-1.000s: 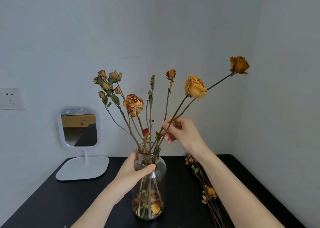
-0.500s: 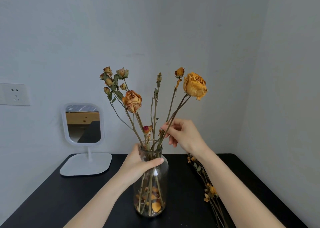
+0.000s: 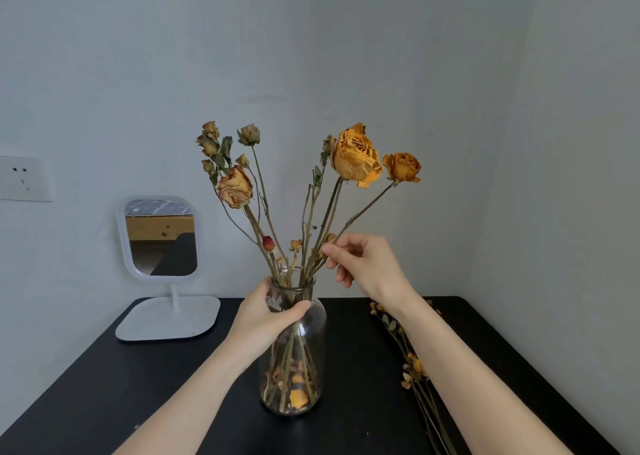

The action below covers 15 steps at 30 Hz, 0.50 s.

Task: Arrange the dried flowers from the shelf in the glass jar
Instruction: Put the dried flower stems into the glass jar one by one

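A clear glass jar [image 3: 304, 347] stands on the black table [image 3: 138, 385], holding several dried roses. My left hand [image 3: 273, 316] grips the jar's neck. My right hand [image 3: 363, 264] pinches the stem of a small orange rose [image 3: 401, 167] just above the jar's mouth. A larger orange rose [image 3: 356, 157] stands upright beside it. On the left side of the bunch are a pale peach rose [image 3: 235, 186] and a cluster of small buds [image 3: 214, 146]. Loose petals lie at the jar's bottom.
More dried stems [image 3: 412, 364] with small orange blooms lie on the table to the right, partly under my right forearm. A white standing mirror [image 3: 161, 236] sits at the back left. A wall socket [image 3: 22, 177] is on the left wall. Walls close the back and right.
My right hand has swung the two orange roses from leaning far right to more upright, then shifted right along the stems. The jar and my left hand stayed put.
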### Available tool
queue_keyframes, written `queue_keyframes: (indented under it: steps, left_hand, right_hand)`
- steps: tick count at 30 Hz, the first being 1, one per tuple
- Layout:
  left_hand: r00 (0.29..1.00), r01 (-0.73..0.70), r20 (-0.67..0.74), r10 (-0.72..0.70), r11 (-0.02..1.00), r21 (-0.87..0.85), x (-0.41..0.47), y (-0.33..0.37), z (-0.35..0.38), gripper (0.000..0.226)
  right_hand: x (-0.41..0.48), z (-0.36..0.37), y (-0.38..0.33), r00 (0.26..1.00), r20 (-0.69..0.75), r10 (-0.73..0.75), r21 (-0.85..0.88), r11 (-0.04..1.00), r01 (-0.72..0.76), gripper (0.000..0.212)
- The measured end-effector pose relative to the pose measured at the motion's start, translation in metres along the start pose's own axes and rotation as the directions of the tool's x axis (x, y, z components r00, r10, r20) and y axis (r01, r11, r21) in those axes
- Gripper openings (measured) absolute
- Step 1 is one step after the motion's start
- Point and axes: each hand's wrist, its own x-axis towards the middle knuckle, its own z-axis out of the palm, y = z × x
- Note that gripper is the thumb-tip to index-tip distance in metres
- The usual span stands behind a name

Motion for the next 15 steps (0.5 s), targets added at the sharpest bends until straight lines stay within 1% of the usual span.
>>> queue_keyframes:
  steps: [2, 3, 5, 6, 7, 8, 9, 10, 11, 12, 14, 15]
  left_hand:
    - [1.000, 0.008, -0.004, -0.008, 1.000, -0.023, -0.005, 0.003, 0.001, 0.050]
    - [0.999, 0.016, -0.029, -0.017, 0.999, -0.037, -0.009, 0.004, 0.002, 0.056]
    - [0.988, 0.022, -0.149, -0.031, 0.998, -0.056, -0.020, 0.002, 0.004, 0.072]
    - [0.972, 0.021, -0.233, -0.035, 0.998, -0.061, -0.028, 0.001, 0.006, 0.071]
    - [0.948, 0.005, -0.317, -0.026, 0.998, -0.067, -0.038, 0.001, 0.008, 0.061]
    - [0.923, -0.024, -0.386, -0.005, 0.997, -0.070, -0.049, 0.000, 0.012, 0.046]
    - [0.904, -0.050, -0.427, 0.014, 0.996, -0.072, -0.061, -0.001, 0.016, 0.032]
    - [0.898, -0.068, -0.438, 0.031, 0.995, -0.070, -0.072, -0.002, 0.023, 0.025]
    - [0.907, -0.081, -0.418, 0.051, 0.995, -0.053, -0.083, -0.005, 0.032, 0.025]
    - [0.926, -0.093, -0.369, 0.081, 0.996, -0.016, -0.093, -0.007, 0.043, 0.027]
    - [0.968, -0.123, -0.208, 0.138, 0.989, 0.082, -0.106, -0.008, 0.067, 0.032]
    - [0.983, -0.131, -0.115, 0.145, 0.984, 0.119, -0.108, -0.009, 0.079, 0.030]
  right_hand:
    - [-0.002, 0.000, -0.001, 1.000, 0.006, -0.005, 0.009, 1.000, 0.005, 0.015]
    - [-0.002, 0.000, -0.001, 1.000, 0.010, -0.007, 0.011, 1.000, 0.007, 0.013]
    - [-0.004, -0.001, -0.002, 1.000, 0.016, -0.007, 0.020, 1.000, 0.006, 0.007]
    - [-0.005, -0.003, -0.002, 1.000, 0.016, -0.005, 0.030, 1.000, 0.005, 0.004]
    - [-0.007, -0.005, -0.001, 1.000, 0.011, -0.003, 0.040, 0.999, 0.003, 0.004]
    - [-0.009, -0.008, 0.000, 1.000, 0.004, 0.002, 0.046, 0.999, -0.002, 0.005]
    - [-0.012, -0.013, 0.003, 1.000, -0.007, 0.013, 0.044, 0.999, -0.012, 0.006]
    - [-0.016, -0.017, 0.007, 0.999, -0.021, 0.033, 0.034, 0.999, -0.032, 0.008]
    - [-0.021, -0.023, 0.013, 0.998, -0.033, 0.061, 0.013, 0.998, -0.060, 0.010]
    - [-0.027, -0.029, 0.021, 0.994, -0.046, 0.096, -0.017, 0.995, -0.097, 0.011]
    - [-0.040, -0.044, 0.041, 0.981, -0.083, 0.176, -0.101, 0.978, -0.184, 0.012]
    - [-0.048, -0.053, 0.053, 0.971, -0.111, 0.214, -0.155, 0.961, -0.229, 0.012]
